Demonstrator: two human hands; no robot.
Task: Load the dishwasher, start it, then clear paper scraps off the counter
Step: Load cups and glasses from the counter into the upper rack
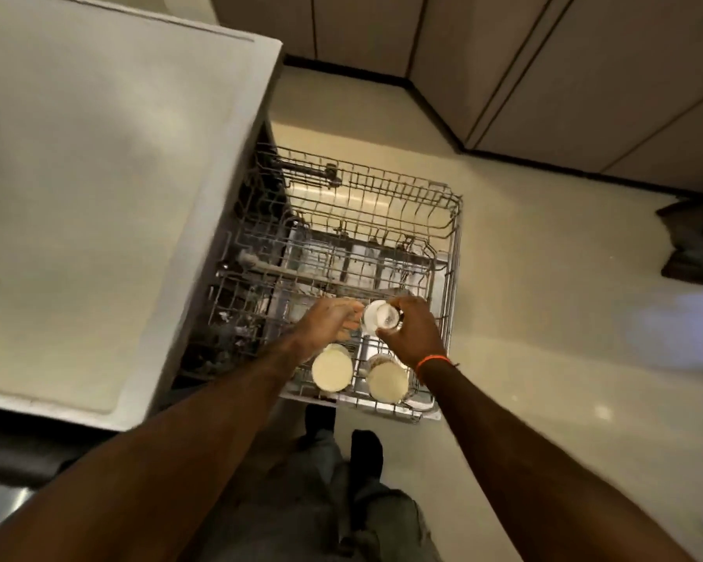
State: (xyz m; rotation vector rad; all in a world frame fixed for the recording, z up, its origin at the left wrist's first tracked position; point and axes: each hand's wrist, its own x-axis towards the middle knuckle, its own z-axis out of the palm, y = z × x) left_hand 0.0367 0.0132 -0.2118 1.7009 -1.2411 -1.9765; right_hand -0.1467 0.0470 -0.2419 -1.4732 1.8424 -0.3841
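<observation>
White cup (376,318), mouth tipped sideways, pinched in right hand (412,334) over upper rack (453,253), at 12 o'clock from two upturned cream cups (331,369). Left hand (329,324) at 9 o'clock of it, grip loose, fingertips near or touching the rim; hard to tell whether holding anything. Best done by turning mouth fully down, seating between tines in the free slot beyond the pair, steadying with left fingers, then releasing. Tabletop (98,196) at 9 o'clock, still awaiting its scrap-clearing.
</observation>
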